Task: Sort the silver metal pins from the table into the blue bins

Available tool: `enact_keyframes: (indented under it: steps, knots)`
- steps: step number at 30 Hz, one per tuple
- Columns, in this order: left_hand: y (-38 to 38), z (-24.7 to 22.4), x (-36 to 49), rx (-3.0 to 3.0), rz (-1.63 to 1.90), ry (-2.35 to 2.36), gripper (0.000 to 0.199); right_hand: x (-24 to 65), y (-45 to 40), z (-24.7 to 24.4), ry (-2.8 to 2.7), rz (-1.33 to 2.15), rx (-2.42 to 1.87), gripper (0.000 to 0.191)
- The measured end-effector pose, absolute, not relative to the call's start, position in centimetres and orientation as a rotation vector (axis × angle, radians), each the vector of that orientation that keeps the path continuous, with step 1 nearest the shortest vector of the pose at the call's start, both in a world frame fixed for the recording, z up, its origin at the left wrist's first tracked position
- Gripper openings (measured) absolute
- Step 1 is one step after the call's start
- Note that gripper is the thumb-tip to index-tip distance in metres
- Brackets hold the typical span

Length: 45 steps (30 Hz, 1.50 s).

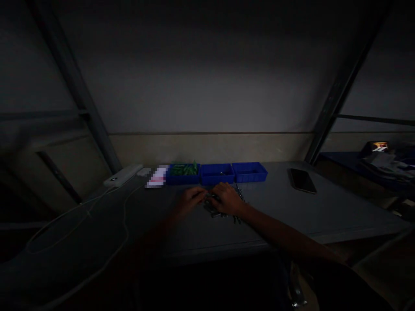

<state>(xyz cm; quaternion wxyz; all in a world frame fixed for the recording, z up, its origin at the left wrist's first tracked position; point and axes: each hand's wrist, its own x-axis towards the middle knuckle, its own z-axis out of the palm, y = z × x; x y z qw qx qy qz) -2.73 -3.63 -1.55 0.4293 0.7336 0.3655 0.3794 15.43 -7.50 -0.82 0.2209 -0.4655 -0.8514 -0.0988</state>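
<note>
Dim light falls on a pale wall behind the grey surface [269,216]. Beneath my right fingers [226,198] lie small metal parts [216,212]; my left fingers [194,196] bend close beside them, grips unclear.

Grey table [275,220] | white device [121,176] sits at 10 o'clock, cable [126,224] at 8 | pixelated item [157,177], left bin [183,179] at 11 | middle bin [217,177] at 12 | right bin [250,175] at 1 | phone [302,180] lies at 2 | metal parts [214,212] lie loose, centre
</note>
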Motion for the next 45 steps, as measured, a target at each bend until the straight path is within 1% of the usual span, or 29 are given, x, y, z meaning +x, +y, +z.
enact_keyframes:
  steps: [6, 11, 14, 17, 19, 21, 24, 30, 32, 35, 39, 42, 45]
  knots:
    - [-3.0, -2.5, -2.5, 1.765, 0.978, 0.891, 0.035, 15.5, -7.2, -1.0, -2.327, -0.296, -1.262, 0.023]
    - [-2.5, -2.6, -2.2, 1.68, 0.929, 0.887, 0.042, 16.6, -6.2, -0.6, -2.126, -0.195, -1.347, 0.024]
    - [-2.5, -2.6, -2.3, 1.662, 0.902, 0.9, 0.039, 18.8, -5.1, 0.2, -2.108, -0.151, -1.317, 0.024]
    - [-2.3, -2.7, -2.2, 1.665, 0.884, 0.933, 0.035, 22.1, -3.9, 0.9, -2.119, -0.018, -1.314, 0.026]
    - [-2.0, -2.7, -2.1, 1.68, 0.884, 0.945, 0.034, 24.2, -3.3, 1.2, -2.096, 0.135, -1.319, 0.027]
    - [-1.8, -2.6, -2.0, 1.699, 0.897, 0.944, 0.034, 25.7, -3.0, 1.7, -2.038, 0.184, -1.307, 0.03]
    - [-1.7, -1.6, -2.1, 1.728, 0.913, 0.943, 0.031, 26.0, -3.1, 3.0, -1.964, 0.112, -1.296, 0.033]
    - [-1.1, 2.6, -2.4, 1.856, 0.802, 0.853, 0.027, 21.7, -3.7, 6.2, -2.126, 0.052, -1.131, 0.031]
    - [-0.9, 4.0, -2.4, 1.91, 0.814, 0.843, 0.027, 20.2, -3.5, 6.3, -2.143, 0.039, -1.084, 0.031]
    - [-0.9, 5.0, -2.0, 2.0, 0.858, 0.845, 0.025, 18.7, -3.0, 5.3, -2.094, 0.039, -1.09, 0.032]
    - [-1.2, 3.9, -1.1, 2.185, 0.899, 0.834, 0.024, 18.4, -2.9, 2.9, -2.007, 0.075, -1.199, 0.032]
    - [-1.5, 1.9, -0.5, 2.234, 0.968, 0.841, 0.029, 18.9, -3.3, 1.8, -1.971, 0.098, -1.261, 0.03]
    - [-1.8, -0.2, -0.3, 2.218, 1.062, 0.893, 0.027, 19.0, -3.9, 1.6, -1.995, 0.109, -1.304, 0.03]
